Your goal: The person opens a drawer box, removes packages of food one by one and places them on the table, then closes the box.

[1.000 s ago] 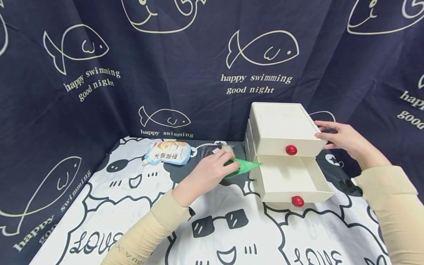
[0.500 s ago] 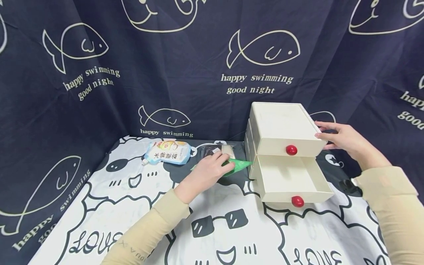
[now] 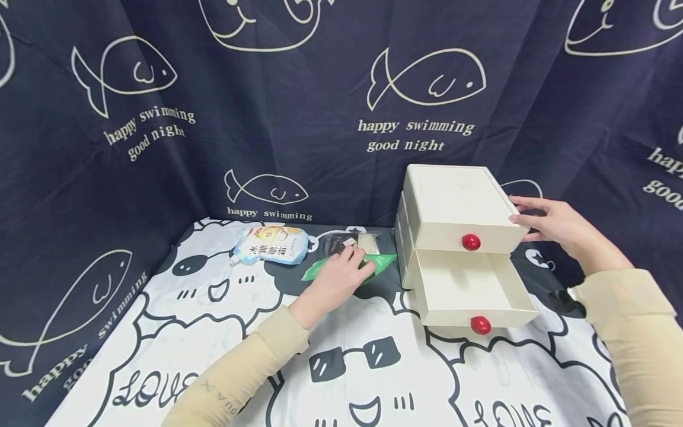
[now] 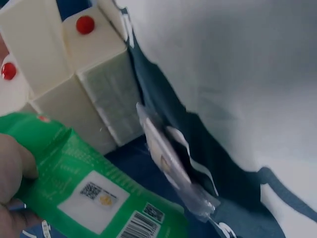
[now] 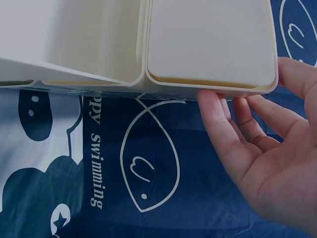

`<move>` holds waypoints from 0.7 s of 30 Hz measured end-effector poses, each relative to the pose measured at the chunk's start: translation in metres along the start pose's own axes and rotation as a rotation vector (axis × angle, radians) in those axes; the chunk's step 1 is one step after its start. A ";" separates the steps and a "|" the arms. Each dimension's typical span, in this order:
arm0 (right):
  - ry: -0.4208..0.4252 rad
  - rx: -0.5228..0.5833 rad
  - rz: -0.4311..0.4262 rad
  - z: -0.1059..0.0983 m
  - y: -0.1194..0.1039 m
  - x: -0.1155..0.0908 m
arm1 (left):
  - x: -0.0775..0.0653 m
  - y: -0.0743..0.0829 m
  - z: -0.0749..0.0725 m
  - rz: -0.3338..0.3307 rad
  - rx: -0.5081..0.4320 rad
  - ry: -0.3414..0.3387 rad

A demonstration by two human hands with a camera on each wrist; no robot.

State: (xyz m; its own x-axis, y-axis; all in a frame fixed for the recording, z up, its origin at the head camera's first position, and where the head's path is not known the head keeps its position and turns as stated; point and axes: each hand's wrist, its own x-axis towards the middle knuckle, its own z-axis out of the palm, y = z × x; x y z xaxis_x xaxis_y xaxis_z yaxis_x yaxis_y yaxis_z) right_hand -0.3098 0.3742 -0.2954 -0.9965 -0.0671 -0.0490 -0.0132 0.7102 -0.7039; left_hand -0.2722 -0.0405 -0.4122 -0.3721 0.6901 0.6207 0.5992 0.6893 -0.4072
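My left hand (image 3: 344, 273) grips a green packet (image 3: 381, 263), its fingers curled over the top. The left wrist view shows the back of that packet (image 4: 54, 163), with a barcode and QR codes, and fingers at one end. Right behind it lies a small clear packet (image 3: 367, 242) with dark and pale parts. My right hand (image 3: 560, 228) rests its fingertips on the right side of a white drawer cabinet (image 3: 459, 190), at its top level. In the right wrist view the fingers (image 5: 218, 119) touch the cabinet's side wall.
Below the top drawer with its red knob (image 3: 471, 242), a lower drawer (image 3: 512, 318) is pulled out. A blue and white spouted pouch (image 3: 272, 245) lies at the back left. A dark fish-print curtain (image 3: 299, 118) hangs behind the patterned cloth (image 3: 229, 350).
My left hand has moved left with the green packet, away from the open drawer, and more of the packet now shows to the hand's left. The right hand stays on the cabinet.
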 end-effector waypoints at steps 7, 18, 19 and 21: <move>-0.003 -0.003 0.001 0.000 0.000 0.000 | 0.003 0.015 0.004 -0.085 0.045 -0.053; -0.010 0.005 -0.006 -0.002 0.000 -0.001 | 0.008 0.032 0.014 -0.112 0.157 -0.168; -0.010 0.008 -0.009 -0.001 0.000 -0.001 | 0.008 0.034 0.016 -0.108 0.168 -0.179; -0.012 0.006 -0.011 -0.001 0.000 -0.001 | 0.008 0.037 0.018 -0.104 0.183 -0.209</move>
State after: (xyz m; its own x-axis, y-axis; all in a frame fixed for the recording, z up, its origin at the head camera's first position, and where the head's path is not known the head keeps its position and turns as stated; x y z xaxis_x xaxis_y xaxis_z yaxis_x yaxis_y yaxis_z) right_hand -0.3090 0.3744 -0.2946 -0.9953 -0.0836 -0.0493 -0.0242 0.7053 -0.7085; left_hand -0.2657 -0.0051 -0.4347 -0.5744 0.6310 0.5214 0.4192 0.7739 -0.4747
